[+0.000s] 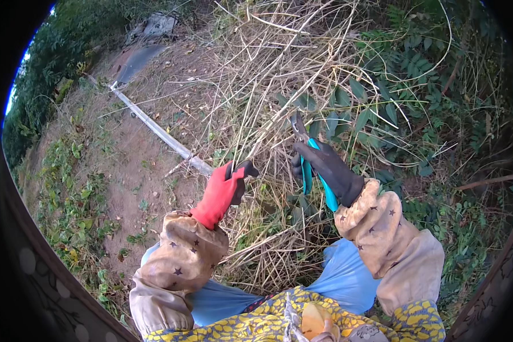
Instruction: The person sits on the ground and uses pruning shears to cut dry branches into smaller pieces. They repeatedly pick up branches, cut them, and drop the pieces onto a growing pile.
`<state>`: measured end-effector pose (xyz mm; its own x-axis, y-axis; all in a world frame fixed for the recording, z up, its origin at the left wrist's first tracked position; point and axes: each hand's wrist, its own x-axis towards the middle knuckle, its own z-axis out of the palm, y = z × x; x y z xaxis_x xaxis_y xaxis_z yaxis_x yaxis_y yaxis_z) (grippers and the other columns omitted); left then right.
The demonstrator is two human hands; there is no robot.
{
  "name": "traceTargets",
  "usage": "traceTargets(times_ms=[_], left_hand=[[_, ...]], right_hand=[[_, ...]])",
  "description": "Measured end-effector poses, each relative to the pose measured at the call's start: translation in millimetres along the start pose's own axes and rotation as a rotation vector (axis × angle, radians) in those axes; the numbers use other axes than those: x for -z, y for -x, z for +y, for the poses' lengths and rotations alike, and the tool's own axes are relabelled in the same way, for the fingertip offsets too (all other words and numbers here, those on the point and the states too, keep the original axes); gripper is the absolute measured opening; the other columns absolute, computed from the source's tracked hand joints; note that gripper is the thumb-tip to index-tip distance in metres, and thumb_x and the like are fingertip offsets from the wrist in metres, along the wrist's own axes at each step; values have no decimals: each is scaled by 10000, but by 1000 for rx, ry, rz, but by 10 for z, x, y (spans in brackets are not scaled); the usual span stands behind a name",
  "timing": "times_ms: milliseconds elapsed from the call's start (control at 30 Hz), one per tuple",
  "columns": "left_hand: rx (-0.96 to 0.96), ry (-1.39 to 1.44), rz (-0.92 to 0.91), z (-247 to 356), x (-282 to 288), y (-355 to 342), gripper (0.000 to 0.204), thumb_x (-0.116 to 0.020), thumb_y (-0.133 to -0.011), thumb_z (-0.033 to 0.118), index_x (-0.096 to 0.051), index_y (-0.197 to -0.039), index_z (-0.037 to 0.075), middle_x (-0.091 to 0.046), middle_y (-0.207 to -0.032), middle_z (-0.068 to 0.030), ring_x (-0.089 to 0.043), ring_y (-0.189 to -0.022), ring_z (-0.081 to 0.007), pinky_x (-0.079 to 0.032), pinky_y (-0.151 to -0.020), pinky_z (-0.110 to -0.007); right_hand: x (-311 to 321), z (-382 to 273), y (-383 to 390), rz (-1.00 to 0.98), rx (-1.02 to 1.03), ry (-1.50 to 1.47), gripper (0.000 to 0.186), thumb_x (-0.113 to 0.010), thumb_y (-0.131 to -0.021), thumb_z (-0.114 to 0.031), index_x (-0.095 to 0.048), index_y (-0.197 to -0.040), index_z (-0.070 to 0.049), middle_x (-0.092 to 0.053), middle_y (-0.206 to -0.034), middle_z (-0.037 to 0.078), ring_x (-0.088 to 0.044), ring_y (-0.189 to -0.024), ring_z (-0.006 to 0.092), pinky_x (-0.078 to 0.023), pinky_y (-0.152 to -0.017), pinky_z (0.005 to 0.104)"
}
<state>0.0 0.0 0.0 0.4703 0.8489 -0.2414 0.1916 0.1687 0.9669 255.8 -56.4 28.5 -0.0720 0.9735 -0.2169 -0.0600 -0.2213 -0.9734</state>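
Observation:
My left hand (pixel 221 191), in a red and black glove, is closed around a few dry stems (pixel 262 132) that run up and away to the right. Teal-handled pruning shears (pixel 310 153) are held in my right hand (pixel 330 168), which wears a dark glove. The blades of the shears point away from me, next to the dry stems and some broad green leaves (pixel 362 117). A large tangle of straw-coloured stems (pixel 302 51) spreads beyond both hands. More cut-looking dry stems (pixel 268 259) lie between my knees.
A pale pole or pipe (pixel 154 126) lies along the bare brown soil (pixel 137 196) on the left. Low green plants (pixel 74 199) grow at the far left, and dense leafy growth (pixel 427 74) fills the right. A grey slab-like sheet (pixel 139 60) lies farther back.

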Motion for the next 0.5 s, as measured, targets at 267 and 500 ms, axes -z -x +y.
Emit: traceTargets(times_ms=[267,500], left_hand=[[57,48,38,99,69,-183,456,-546,-960,465,-694,-1009,36,-393,-512,31,-376,-411,-80,-297,-397,-251],[40,75,59,52,-113,-26,323,-568,-985,378,-697,-980,83,-409,-561,72,-378,-457,-44,-270,-422,-232]], right_hand=[[-222,133,80,-155,-94,-47,350,-535,-1010,-334,-555,-1146,-12,-624,-957,69,-643,-829,173,-544,-767,326],[-130,137,-211,68,-67,-90,330,-574,-979,-357,-534,-1083,-47,-617,-890,58,-642,-758,160,-562,-719,322]])
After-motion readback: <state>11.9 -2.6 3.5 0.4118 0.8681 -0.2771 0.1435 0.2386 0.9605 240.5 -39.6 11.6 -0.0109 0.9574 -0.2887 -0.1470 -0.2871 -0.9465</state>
